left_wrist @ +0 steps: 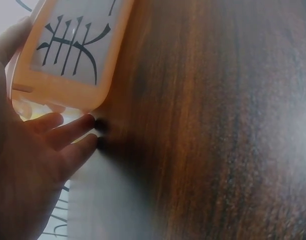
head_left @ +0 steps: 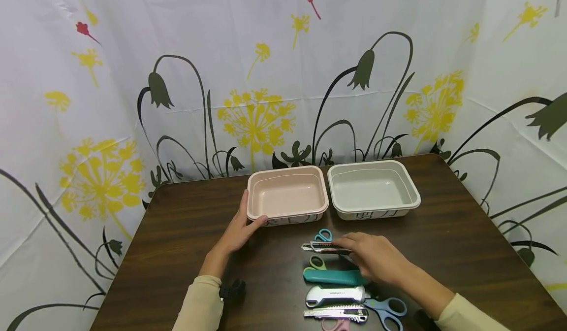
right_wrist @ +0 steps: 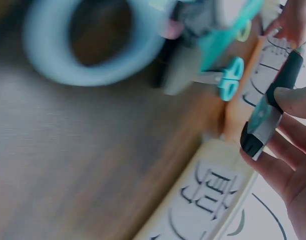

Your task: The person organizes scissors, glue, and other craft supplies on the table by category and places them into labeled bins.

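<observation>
My left hand [head_left: 239, 230] rests against the near left corner of the pink container [head_left: 288, 219]. Its thumb lies along the front wall, with straight fingers by the left side. Over the row of tools, my right hand [head_left: 376, 254] pinches a utility knife [right_wrist: 275, 97] between thumb and fingers. The knife has a dark body with teal and silver parts. In the head view it overlaps blue-handled scissors [head_left: 324, 234]. Just nearer lie green-handled scissors [head_left: 317, 262] with a teal cover [head_left: 334, 276], partly behind the right hand.
A white container [head_left: 376, 215] stands right of the pink one; both have labels with writing in front. Nearer me lie a white-grey cutter [head_left: 334, 295], a silver snap-off cutter [head_left: 334, 313], blue-grey scissors [head_left: 386, 311] and pink-handled scissors [head_left: 336, 325]. A patterned curtain [head_left: 266, 75] hangs behind the table.
</observation>
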`<state>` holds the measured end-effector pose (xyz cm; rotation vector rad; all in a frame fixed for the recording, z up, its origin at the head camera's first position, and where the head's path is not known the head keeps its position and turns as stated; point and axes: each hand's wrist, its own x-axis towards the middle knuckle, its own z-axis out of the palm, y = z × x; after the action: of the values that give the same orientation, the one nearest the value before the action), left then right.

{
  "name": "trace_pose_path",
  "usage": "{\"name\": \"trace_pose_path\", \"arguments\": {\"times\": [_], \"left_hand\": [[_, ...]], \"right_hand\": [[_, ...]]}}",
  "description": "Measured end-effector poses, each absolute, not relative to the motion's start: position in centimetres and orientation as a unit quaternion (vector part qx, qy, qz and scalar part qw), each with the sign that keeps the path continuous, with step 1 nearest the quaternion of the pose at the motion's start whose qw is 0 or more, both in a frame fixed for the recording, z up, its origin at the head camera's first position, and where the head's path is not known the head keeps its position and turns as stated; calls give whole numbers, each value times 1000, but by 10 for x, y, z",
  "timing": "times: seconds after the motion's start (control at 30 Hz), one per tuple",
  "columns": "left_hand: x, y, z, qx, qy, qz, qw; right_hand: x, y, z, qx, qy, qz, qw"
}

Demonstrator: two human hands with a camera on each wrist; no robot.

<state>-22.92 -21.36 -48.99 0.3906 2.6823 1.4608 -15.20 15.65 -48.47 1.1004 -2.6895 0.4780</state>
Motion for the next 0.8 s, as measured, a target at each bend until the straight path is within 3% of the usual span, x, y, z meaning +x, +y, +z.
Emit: {"name": "trace_pose_path", "arguments": {"times": [0.17, 0.4, 0.8], "left_hand": [[-240, -221, -512, 128, 874, 468, 24], [-240, -224, -514, 123, 880, 459, 14], [-239, -223, -515, 121, 880, 458, 10]], "right_hand": [[-170, 140, -469, 349, -909, 183, 134], [-198, 109, -447, 304, -916, 202, 165], [-240, 65, -449, 255, -935, 239, 65]]}}
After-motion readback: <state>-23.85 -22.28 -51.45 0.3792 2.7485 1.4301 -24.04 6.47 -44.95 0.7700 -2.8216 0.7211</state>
